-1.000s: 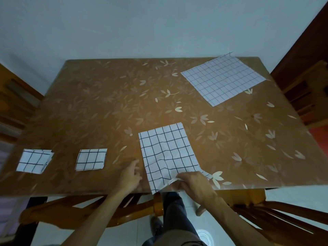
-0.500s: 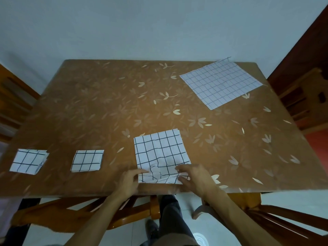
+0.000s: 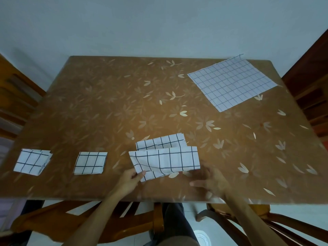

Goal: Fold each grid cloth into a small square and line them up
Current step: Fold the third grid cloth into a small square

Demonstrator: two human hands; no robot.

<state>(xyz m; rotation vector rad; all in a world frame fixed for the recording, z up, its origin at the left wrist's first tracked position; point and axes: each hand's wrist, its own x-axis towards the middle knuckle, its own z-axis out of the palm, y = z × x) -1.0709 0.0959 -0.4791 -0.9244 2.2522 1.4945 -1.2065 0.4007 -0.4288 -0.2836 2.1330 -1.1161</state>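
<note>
While both hands work at the near edge of the brown table with the pale leaf-patterned cover (image 3: 110, 110), the contents stand as follows.

Item one: white cloth with bold black grid lines, part-folded (image 3: 165, 158), lying just beyond and between the two hands. Its near layer is lifted and doubled over toward the far layer, leaving a narrow far strip showing.

Left hand (image 3: 128, 181): thumb and fingers pinched on the near-left corner of this cloth.

Right hand (image 3: 211, 178): blurred, at the cloth's near-right edge, fingers spread loosely; whether it grips the cloth cannot be told.

Items two and three: two small folded squares of white black-grid cloth, one just left of the left hand (image 3: 90, 163), the other further left still (image 3: 32, 162), apart from each other and roughly in a row with item one.

Item four: large unfolded white cloth with fine blue grid lines (image 3: 232, 84), flat and turned at an angle, well beyond the right hand at the table's far right corner.

Wooden chairs (image 3: 53, 221) stand below the near table edge, beneath the forearms.
</note>
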